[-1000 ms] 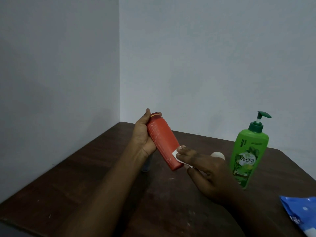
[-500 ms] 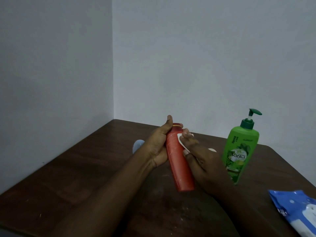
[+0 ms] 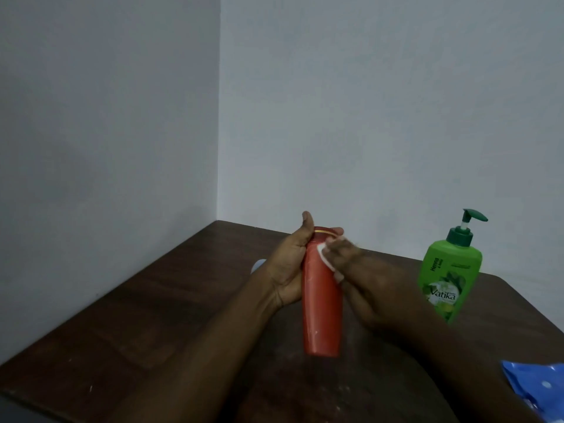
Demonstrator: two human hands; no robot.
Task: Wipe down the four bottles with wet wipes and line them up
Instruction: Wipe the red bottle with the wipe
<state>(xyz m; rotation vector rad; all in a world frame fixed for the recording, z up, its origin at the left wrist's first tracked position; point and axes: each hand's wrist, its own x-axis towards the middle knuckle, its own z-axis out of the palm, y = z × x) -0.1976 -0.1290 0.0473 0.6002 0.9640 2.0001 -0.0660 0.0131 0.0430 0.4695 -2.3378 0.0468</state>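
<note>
In the head view we see the left hand (image 3: 287, 270) wrapped round the upper half of the red bottle (image 3: 322, 309): the thumb stands straight up beside the bottle's top on its left, and the fingertips curl round from behind to show at the top right, so the grip is closed on the bottle. The right hand (image 3: 366, 288) comes in from the bottle's right and presses a small white wet wipe (image 3: 323, 254) against its upper right side. Its fingers are bent over the wipe, but they are blurred and we cannot tell just how they pinch it. The bottle's long axis runs nearly upright in the picture, the gold-ringed end up and away from us, the flat end down and toward us, over the dark wooden table (image 3: 152, 315). We cannot tell whether the flat end touches the tabletop. Well to the right of the red bottle the green pump bottle (image 3: 448, 270) stands upright, its spout pointing right. Further right and nearer to us lies a blue wipes pack (image 3: 537, 389), cut by the frame's edge. A small pale object (image 3: 258, 265) peeks out just left of the left hand.
</note>
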